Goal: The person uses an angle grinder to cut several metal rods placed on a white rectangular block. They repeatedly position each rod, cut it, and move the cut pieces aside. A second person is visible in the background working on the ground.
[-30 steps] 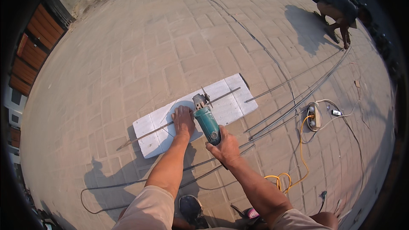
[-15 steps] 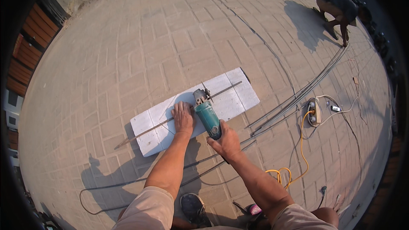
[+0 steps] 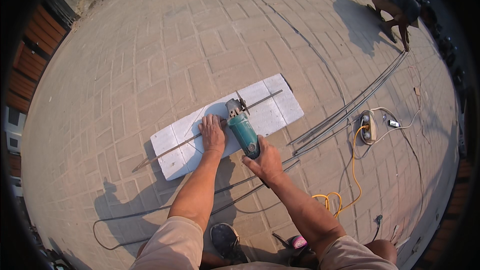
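My right hand (image 3: 267, 160) grips the rear body of a teal angle grinder (image 3: 244, 134). Its cutting disc (image 3: 242, 102) stands on edge at a thin steel rod (image 3: 265, 98); whether it touches cannot be made out. The rod lies lengthwise along a white block (image 3: 172, 162) marked with lines, and both rod ends show past my hands. My left hand (image 3: 213, 134) is closed over the rod just left of the grinder head, pressing it on the block; the rod is hidden under the fingers.
A bundle of long rods (image 3: 357, 105) runs to a crouching person (image 3: 395, 7) at far right. A power strip (image 3: 368, 127) with an orange cord (image 3: 358, 185) lies to the right. A pink round object (image 3: 299, 241) is near my foot. Brick paving (image 3: 125, 75) spreads around.
The whole scene has shifted slightly up and left in view. My hands keep their hold on the rod and grinder, and the crouching person's arms have moved a little.
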Motion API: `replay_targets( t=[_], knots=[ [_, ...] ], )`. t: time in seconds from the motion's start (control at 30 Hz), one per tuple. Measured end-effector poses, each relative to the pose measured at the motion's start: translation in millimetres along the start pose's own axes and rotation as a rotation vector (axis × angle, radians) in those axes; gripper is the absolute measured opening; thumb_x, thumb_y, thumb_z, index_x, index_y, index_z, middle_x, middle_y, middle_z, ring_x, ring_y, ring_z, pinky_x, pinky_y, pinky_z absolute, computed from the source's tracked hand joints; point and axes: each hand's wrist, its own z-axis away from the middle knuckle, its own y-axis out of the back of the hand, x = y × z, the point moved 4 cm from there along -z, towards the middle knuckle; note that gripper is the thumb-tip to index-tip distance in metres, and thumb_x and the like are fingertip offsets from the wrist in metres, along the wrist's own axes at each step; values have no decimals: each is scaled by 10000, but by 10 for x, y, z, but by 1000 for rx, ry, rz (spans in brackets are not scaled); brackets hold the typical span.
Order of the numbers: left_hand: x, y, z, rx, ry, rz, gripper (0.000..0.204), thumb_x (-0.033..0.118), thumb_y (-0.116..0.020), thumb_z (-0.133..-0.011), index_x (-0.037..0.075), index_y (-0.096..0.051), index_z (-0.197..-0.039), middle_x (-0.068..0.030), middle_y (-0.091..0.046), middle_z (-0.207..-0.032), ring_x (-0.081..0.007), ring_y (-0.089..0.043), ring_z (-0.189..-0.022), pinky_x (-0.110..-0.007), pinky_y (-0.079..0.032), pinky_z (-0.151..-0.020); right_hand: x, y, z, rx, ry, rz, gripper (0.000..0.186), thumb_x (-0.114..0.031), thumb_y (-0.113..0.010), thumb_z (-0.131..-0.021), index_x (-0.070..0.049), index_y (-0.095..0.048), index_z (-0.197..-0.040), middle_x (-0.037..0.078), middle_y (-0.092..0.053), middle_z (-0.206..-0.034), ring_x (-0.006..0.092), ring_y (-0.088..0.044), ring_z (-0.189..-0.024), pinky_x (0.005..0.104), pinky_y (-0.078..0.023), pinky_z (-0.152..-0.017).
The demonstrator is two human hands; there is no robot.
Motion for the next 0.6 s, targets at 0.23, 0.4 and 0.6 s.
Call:
replay_targets(
  t=[0.23,0.4,0.6],
  knots=[
    [-61,-46,1,-23,16,2,196,132,-509,-1039,83,-684,-1115,-102,-603,-1209,-312,-540,-1227,-493,-411,-1046,-31,0,-10,-56,-16,18,789,-307,-868,-792,81,-533,-1391,340,-734,-1037,524,-727,-1004,560,-584,-898],
    [-42,-35,4,-26,16,11,197,124,-522,-1035,81,-692,-1125,-106,-607,-1228,-320,-538,-1240,-499,-408,-1060,-43,30,-13,-45,-13,26,781,-303,-870,-791,91,-550,-1384,337,-739,-1050,515,-734,-1017,550,-587,-911],
    [2,-19,6,-10,6,18,189,121,-532,-1030,74,-687,-1128,-118,-601,-1236,-328,-534,-1242,-500,-406,-1066,-5,22,-46,-29,-16,-17,827,-300,-887,-754,113,-577,-1400,352,-741,-1013,511,-746,-997,520,-592,-909]
  ],
)
